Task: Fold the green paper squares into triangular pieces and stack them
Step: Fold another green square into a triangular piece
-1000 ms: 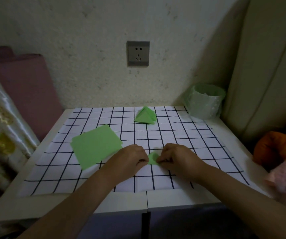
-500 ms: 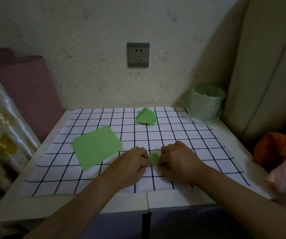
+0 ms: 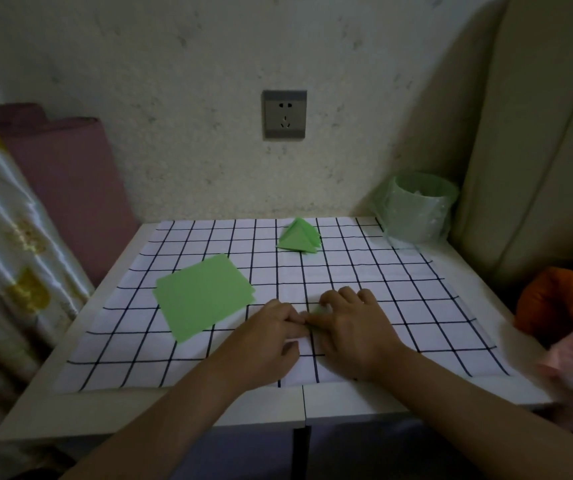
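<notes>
A small folded green paper piece (image 3: 319, 310) lies on the checked cloth (image 3: 382, 306), almost fully covered by my two hands. My left hand (image 3: 271, 337) and my right hand (image 3: 354, 327) meet over it, fingertips curled down and pressing or pinching it against the cloth; only a sliver of green shows between them. A pile of flat green paper squares (image 3: 203, 294) lies to the left of my hands. A stack of folded green triangles (image 3: 298, 237) sits near the far edge of the cloth.
A green plastic-lined container (image 3: 416, 209) stands at the table's back right corner. A beige cushion (image 3: 537, 133) rises on the right, with orange and pink fabric (image 3: 562, 306) beside the table. Curtain and a mauve roll are on the left. A wall socket (image 3: 284, 114) is behind.
My hands have closed in over the small piece and flattened it to the cloth; earlier more of the green piece stood up between my fingertips. The pile and stack have not moved.
</notes>
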A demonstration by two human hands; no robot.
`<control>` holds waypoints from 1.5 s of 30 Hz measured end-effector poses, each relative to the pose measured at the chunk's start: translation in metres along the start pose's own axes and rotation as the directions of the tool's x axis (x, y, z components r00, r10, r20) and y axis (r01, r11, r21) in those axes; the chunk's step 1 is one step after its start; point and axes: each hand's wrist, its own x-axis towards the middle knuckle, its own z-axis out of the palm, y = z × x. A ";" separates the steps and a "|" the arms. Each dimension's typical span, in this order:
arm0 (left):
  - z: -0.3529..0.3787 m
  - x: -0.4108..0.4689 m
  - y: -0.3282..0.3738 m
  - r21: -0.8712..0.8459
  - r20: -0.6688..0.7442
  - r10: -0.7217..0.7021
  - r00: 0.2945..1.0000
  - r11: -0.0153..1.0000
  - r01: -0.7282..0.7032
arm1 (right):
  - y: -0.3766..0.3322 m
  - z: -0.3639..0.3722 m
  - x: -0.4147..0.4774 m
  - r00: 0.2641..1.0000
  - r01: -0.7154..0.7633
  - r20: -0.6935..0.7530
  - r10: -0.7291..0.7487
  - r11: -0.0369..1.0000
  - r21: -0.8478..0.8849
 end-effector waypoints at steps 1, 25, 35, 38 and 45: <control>0.000 0.000 0.001 -0.002 0.007 0.000 1.000 1.000 0.000 | -0.002 0.001 -0.001 1.000 -0.016 -0.003 0.016 1.000 -0.012; -0.006 -0.004 0.003 0.098 0.011 -0.045 0.999 0.994 0.043 | 0.012 -0.001 0.001 0.999 -0.018 0.042 0.019 1.000 -0.016; -0.024 -0.023 0.014 0.340 0.104 -0.042 0.994 0.941 0.004 | 0.008 -0.004 0.010 0.994 -0.045 0.103 0.046 0.999 -0.018; -0.024 -0.018 0.018 0.261 0.050 -0.111 0.993 0.961 0.094 | 0.008 0.000 0.011 0.996 -0.043 0.082 0.045 0.999 -0.030; 0.000 0.016 0.004 0.015 -0.092 -0.296 0.951 0.954 0.299 | 0.012 -0.002 0.023 0.990 -0.033 0.141 0.018 0.994 0.106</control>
